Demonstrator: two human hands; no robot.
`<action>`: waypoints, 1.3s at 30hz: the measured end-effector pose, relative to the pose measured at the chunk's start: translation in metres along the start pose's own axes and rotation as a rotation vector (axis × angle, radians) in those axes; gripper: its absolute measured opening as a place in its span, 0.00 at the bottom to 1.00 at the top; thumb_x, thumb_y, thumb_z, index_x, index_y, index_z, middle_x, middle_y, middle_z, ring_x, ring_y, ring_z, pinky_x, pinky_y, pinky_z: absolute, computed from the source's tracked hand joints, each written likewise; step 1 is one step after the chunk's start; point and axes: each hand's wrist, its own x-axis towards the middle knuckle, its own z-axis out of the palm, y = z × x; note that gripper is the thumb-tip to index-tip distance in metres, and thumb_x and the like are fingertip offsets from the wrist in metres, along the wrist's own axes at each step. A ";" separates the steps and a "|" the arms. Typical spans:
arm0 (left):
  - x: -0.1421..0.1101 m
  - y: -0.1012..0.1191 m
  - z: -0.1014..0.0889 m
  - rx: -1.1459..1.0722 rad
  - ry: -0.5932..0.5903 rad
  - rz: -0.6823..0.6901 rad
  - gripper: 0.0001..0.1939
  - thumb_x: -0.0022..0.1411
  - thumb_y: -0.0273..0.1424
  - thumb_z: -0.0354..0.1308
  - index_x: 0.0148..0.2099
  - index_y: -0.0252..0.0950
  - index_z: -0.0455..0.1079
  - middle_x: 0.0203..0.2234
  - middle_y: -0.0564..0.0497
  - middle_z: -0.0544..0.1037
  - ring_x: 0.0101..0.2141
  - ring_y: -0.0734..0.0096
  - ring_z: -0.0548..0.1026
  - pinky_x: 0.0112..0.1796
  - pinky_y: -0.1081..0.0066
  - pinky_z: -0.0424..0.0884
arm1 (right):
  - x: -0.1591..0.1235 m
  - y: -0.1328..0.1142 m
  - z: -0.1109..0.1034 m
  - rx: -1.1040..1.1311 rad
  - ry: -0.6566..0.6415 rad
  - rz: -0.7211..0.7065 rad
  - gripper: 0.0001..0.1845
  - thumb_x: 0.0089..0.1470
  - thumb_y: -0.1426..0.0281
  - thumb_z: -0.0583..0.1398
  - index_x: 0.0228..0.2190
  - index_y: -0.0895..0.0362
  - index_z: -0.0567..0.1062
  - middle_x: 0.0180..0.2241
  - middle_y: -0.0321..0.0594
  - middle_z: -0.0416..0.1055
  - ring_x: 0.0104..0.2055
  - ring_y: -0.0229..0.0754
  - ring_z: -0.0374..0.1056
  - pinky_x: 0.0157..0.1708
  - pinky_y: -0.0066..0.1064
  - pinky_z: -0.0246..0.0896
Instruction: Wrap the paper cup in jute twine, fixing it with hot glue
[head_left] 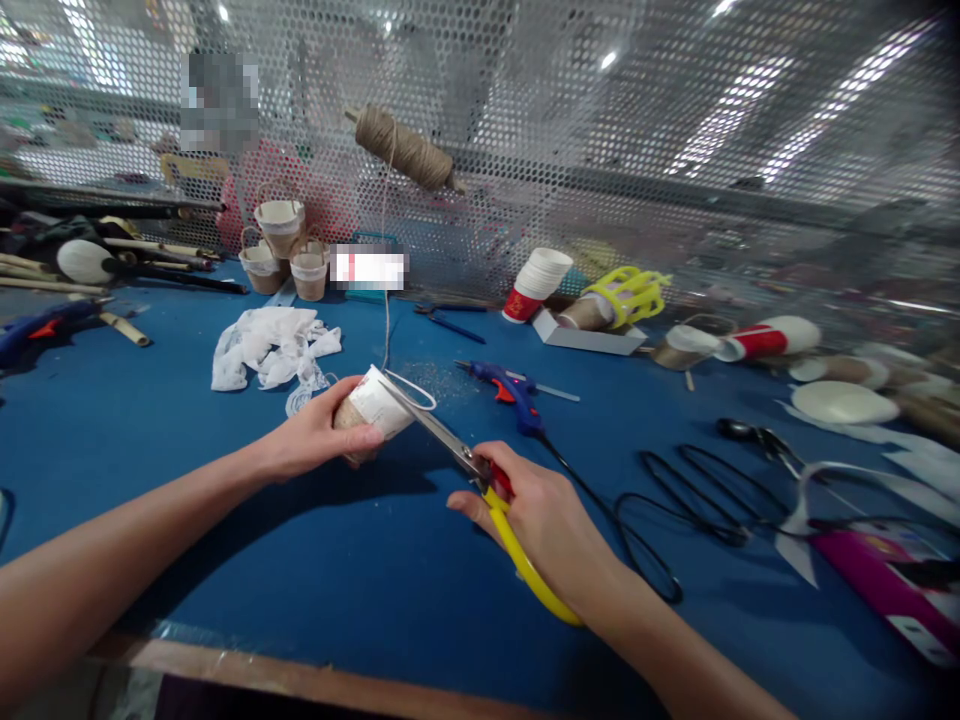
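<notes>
Right grip [546, 508]: right of centre, wrapped around the scissors [468, 458].
Left grip [319, 432]: left of centre, pinching the cup [379, 403] between thumb and fingers.
Cup: mid-frame, tilted, up-left of the right grip, scissors' blades at its rim.
Twine roll [405, 150]: upper centre.

White-and-tan cup [384, 407], tilted, yellow-handled scissors [466, 455], blades at its white end

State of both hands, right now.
Left hand: closed around a cup.
Right hand: closed on the handles of the scissors, blades at the cup's rim.
</notes>
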 end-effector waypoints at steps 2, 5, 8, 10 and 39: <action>-0.001 0.001 -0.002 -0.097 -0.033 -0.031 0.37 0.46 0.45 0.61 0.54 0.36 0.51 0.35 0.46 0.70 0.32 0.66 0.72 0.29 0.68 0.69 | 0.000 0.000 -0.001 0.006 -0.002 -0.001 0.20 0.49 0.51 0.54 0.30 0.55 0.65 0.20 0.33 0.66 0.19 0.34 0.58 0.20 0.26 0.54; 0.000 -0.002 -0.004 -0.228 -0.107 -0.065 0.35 0.46 0.47 0.61 0.52 0.38 0.53 0.37 0.44 0.70 0.31 0.66 0.73 0.28 0.69 0.69 | 0.001 0.001 -0.001 0.005 -0.004 -0.015 0.20 0.48 0.51 0.55 0.31 0.56 0.65 0.21 0.34 0.65 0.20 0.34 0.59 0.20 0.26 0.55; 0.001 -0.006 -0.003 -0.244 -0.143 -0.057 0.30 0.48 0.47 0.60 0.48 0.36 0.56 0.35 0.45 0.70 0.25 0.72 0.71 0.21 0.75 0.64 | 0.000 0.003 0.002 -0.014 -0.009 -0.027 0.23 0.44 0.51 0.59 0.33 0.57 0.65 0.22 0.34 0.66 0.20 0.35 0.59 0.22 0.27 0.56; 0.001 -0.008 -0.001 -0.190 -0.120 -0.047 0.29 0.49 0.46 0.59 0.47 0.35 0.56 0.33 0.46 0.70 0.24 0.74 0.70 0.20 0.77 0.62 | 0.001 0.003 0.003 -0.011 -0.024 -0.020 0.24 0.42 0.52 0.61 0.34 0.57 0.65 0.24 0.35 0.67 0.21 0.35 0.59 0.23 0.28 0.57; 0.000 -0.004 -0.007 -0.271 -0.167 -0.053 0.35 0.47 0.48 0.60 0.52 0.38 0.54 0.39 0.44 0.69 0.33 0.64 0.73 0.28 0.69 0.70 | -0.001 -0.002 -0.001 0.056 -0.022 -0.005 0.20 0.49 0.51 0.55 0.31 0.56 0.65 0.20 0.33 0.65 0.19 0.34 0.58 0.20 0.26 0.55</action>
